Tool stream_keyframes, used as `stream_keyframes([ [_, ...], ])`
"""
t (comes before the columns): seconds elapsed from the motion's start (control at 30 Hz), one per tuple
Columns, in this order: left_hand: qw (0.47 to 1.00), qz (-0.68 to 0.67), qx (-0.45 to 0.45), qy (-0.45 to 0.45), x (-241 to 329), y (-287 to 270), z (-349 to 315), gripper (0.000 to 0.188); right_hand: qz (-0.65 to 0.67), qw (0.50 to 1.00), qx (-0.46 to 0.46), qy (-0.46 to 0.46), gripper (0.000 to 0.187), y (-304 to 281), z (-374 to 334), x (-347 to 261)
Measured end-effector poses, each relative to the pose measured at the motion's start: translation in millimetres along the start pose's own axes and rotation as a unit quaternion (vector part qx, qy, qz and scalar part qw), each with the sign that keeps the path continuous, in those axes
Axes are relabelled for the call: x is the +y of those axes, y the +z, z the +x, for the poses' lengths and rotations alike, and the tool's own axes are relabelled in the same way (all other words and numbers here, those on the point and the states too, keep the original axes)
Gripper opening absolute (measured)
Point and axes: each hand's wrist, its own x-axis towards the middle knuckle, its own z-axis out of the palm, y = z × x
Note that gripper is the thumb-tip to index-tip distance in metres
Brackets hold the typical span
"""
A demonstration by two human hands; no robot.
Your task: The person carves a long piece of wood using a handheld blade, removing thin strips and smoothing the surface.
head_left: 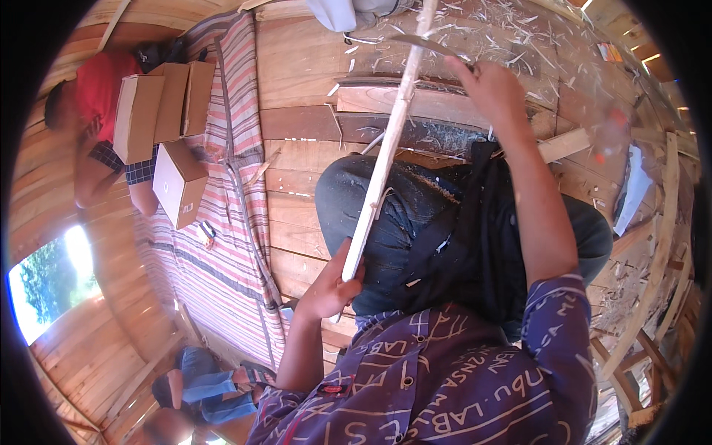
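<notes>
Across my lap slants a long, pale, peeled wooden stick, its far end running off the top of the view. My left hand is closed round its lower end, near my left knee. Farther off, my right hand grips a knife with a curved blade; the handle is mostly hidden by the fingers. The blade lies across the upper part of the stick. A thin curl of wood clings to the stick above my left hand. Dark cloth covers part of my lap.
Wood shavings litter the plank floor ahead. Loose boards lie beyond my knees. At left, a person in red sits by cardboard boxes on a striped mat. Another person in jeans sits lower left. Wooden frames stand at right.
</notes>
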Motion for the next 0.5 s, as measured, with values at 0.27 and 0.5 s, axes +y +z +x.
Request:
stream_keyframes([
  [0.27,0.991,-0.111,-0.07,-0.012,-13,-14,9,0.066,0.119,0.99,0.067,0.028,0.069,21,-40,33],
  [0.5,0.975,-0.197,-0.098,-0.034,-23,-26,12,0.038,0.131,0.987,0.069,0.054,0.063,29,-78,50],
])
